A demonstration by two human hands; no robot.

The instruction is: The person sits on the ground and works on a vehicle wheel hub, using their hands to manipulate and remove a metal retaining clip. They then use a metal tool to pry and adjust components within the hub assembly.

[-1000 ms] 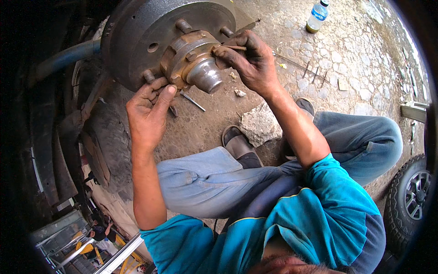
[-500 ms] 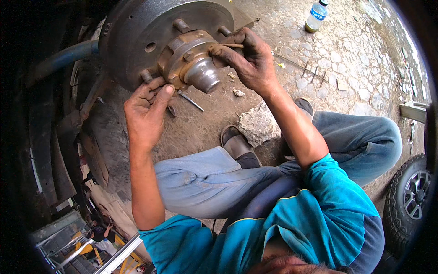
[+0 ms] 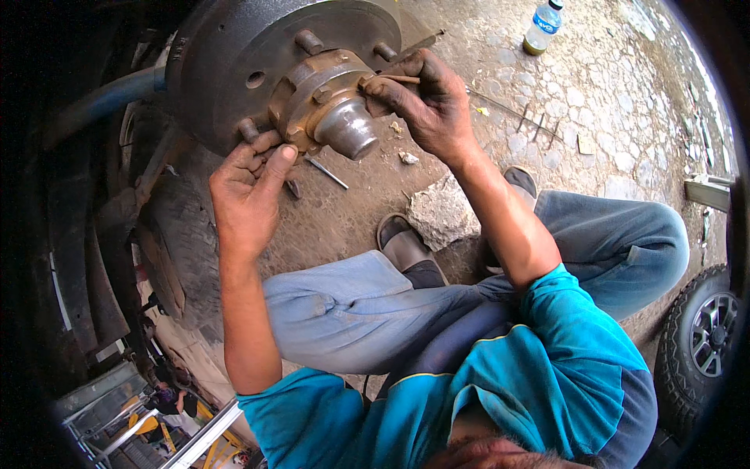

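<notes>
A dark round brake drum [image 3: 211, 70] with a rusty wheel hub [image 3: 326, 78] at its middle fills the upper left. Wheel studs [image 3: 310, 41] stick out around the hub, and a shiny metal cap [image 3: 345, 129] juts toward me. My right hand [image 3: 428, 102] is closed at the hub's right side, pinching a thin brownish rod [image 3: 400, 79] between thumb and fingers. At the hub's lower left, my left hand [image 3: 251, 191] has its thumb and fingers pressed together against the flange edge. What they pinch is hidden. A dark pointed piece [image 3: 293, 188] shows just below that hand.
On the ground lie a short metal rod [image 3: 326, 173], a rough stone block [image 3: 442, 211] and a long thin rod with prongs [image 3: 516, 115]. A plastic bottle [image 3: 541, 28] stands at the upper right. A wheel with tyre [image 3: 698, 336] is at the right edge.
</notes>
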